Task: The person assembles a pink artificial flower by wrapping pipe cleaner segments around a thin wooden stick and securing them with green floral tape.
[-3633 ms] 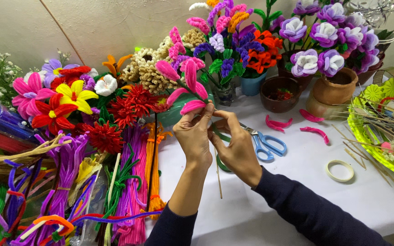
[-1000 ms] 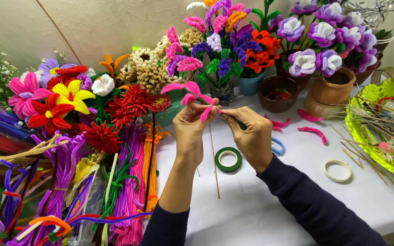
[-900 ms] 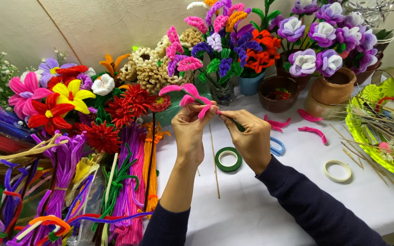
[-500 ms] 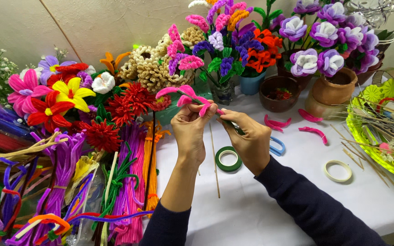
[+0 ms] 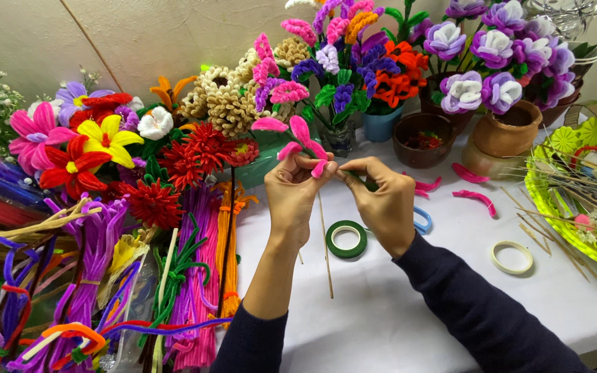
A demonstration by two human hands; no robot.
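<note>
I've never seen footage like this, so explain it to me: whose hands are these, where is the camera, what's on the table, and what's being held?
The camera sits on a person's head, looking down at their own two bare hands. The left hand and right hand together pinch a pink fuzzy-wire flower above a white table. Under them lie a roll of green tape, a thin wooden stick and a pale tape roll. Loose pink petals lie to the right. Bundles of coloured fuzzy wires are heaped on the left, with finished flower bouquets in pots along the back.
</note>
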